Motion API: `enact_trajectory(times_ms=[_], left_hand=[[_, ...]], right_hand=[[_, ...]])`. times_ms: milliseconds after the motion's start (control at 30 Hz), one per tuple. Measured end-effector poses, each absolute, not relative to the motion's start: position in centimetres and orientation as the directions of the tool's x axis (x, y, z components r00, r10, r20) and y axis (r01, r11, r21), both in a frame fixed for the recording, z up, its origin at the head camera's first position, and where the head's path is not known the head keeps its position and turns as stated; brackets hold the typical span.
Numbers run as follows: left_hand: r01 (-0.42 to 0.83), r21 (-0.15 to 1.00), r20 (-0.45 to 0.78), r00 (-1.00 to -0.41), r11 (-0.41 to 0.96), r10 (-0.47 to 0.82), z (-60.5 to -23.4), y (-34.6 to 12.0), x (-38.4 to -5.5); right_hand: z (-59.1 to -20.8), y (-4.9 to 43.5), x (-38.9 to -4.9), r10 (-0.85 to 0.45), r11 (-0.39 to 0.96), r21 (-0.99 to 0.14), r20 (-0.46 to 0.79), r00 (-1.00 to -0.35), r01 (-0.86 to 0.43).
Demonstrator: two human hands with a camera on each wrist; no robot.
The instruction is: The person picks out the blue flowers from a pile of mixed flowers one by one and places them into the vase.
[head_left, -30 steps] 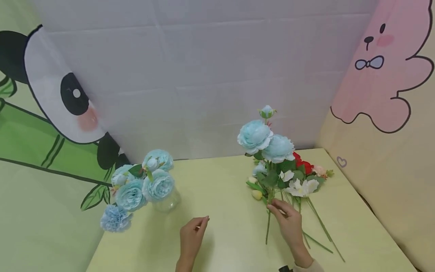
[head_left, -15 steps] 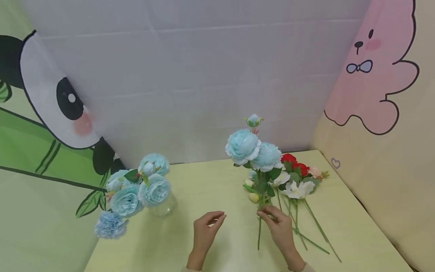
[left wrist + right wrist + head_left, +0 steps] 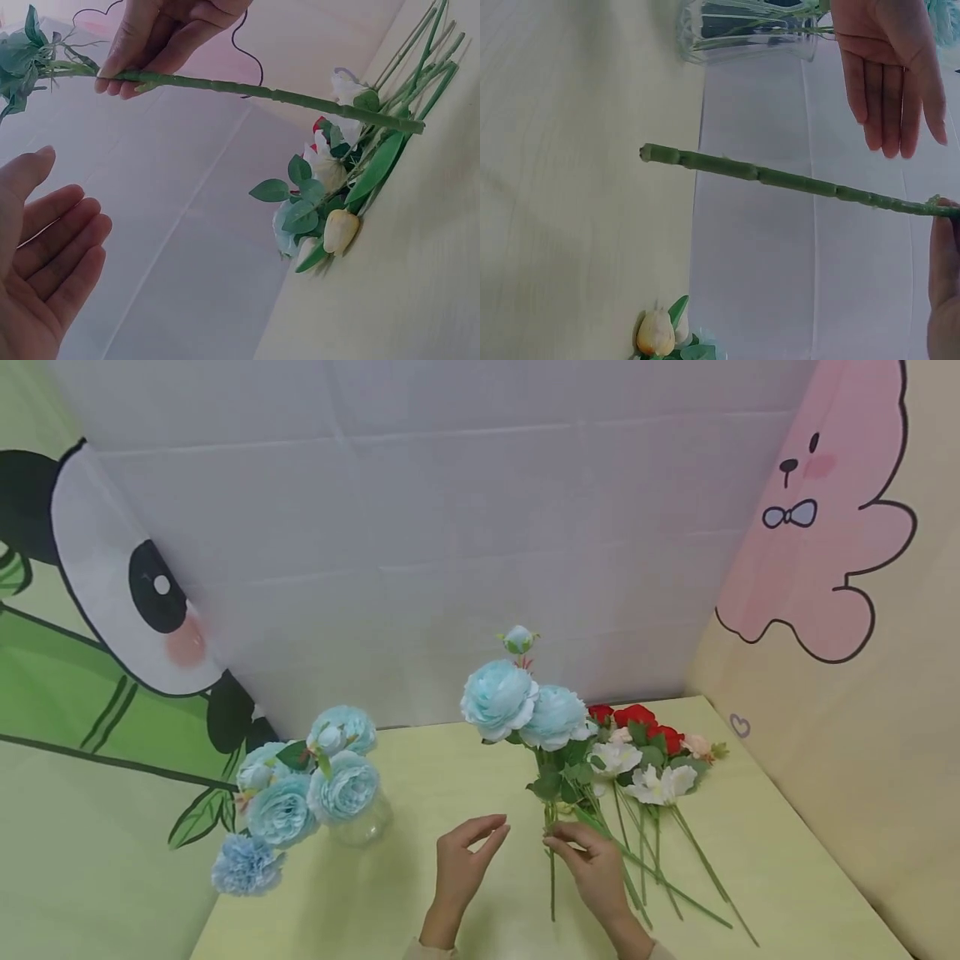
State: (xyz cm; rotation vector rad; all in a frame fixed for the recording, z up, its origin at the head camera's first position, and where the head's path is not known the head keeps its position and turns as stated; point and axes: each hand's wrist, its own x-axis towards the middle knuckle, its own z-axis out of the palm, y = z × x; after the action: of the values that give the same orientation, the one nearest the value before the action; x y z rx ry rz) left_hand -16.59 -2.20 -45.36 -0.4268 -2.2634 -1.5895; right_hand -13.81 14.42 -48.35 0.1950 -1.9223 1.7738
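Between thumb and fingers my right hand (image 3: 592,864) pinches the green stem of a light-blue artificial peony (image 3: 498,699), which has two full blooms and a bud on top. It stands upright, and the stem's cut end (image 3: 660,153) hangs below the grip. To the left of it, my left hand (image 3: 462,868) holds nothing; its fingers are extended, apart from the stem, as the left wrist view shows its palm (image 3: 37,300). At the left stands a clear glass vase (image 3: 367,827) with several light-blue peonies (image 3: 282,810) and a blue carnation (image 3: 247,864) leaning out.
On the right of the pale yellow table (image 3: 757,843) lies a pile of artificial flowers: red blooms (image 3: 636,716), white blooms (image 3: 660,782) and a yellow tulip (image 3: 341,231). Their stems point toward the front edge. A grey-white cloth wall (image 3: 450,568) stands behind.
The right hand has carried the peony leftward, away from the pile. The left hand has moved right, toward it, and its fingers have spread a little.
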Motion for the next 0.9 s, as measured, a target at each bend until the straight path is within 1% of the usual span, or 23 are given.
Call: enact_trajectory(times_ms=[133,300,400,533,633,733,900], left_hand=[[0.418,0.862,0.414,-0.907,0.288,0.078,-44.9,-2.3,-16.7],[0.412,0.881,0.389,-0.91,0.233,0.142,-43.9,-2.2,-17.0],[0.42,0.883,0.393,-0.906,0.211,0.159,-43.7,-2.2,-17.1],[0.421,0.889,0.399,-0.905,0.18,0.147,-43.9,-2.2,-17.4],[0.382,0.914,0.366,-0.922,0.14,0.123,-44.6,-2.2,-18.0],[0.335,0.94,0.329,-0.94,0.059,0.093,-45.2,-2.3,-18.8],[0.352,0.936,0.353,-0.933,-0.033,0.068,-45.2,-2.6,-19.2]], right_hand=[[-48.7,13.9,-14.0,0.217,0.101,-0.909,0.416,-0.883,-0.404],[-49.0,13.4,-14.4,0.176,0.104,-0.905,0.424,-0.888,-0.412],[-49.2,13.0,-14.6,0.15,0.09,-0.899,0.438,-0.887,-0.429],[-49.2,12.6,-14.6,0.131,0.072,-0.897,0.442,-0.887,-0.437],[-49.1,12.3,-14.5,0.131,0.073,-0.901,0.434,-0.891,-0.428],[-49.2,12.1,-14.5,0.128,0.071,-0.908,0.418,-0.899,-0.412],[-49.5,11.6,-14.4,0.111,0.082,-0.909,0.415,-0.903,-0.408]])
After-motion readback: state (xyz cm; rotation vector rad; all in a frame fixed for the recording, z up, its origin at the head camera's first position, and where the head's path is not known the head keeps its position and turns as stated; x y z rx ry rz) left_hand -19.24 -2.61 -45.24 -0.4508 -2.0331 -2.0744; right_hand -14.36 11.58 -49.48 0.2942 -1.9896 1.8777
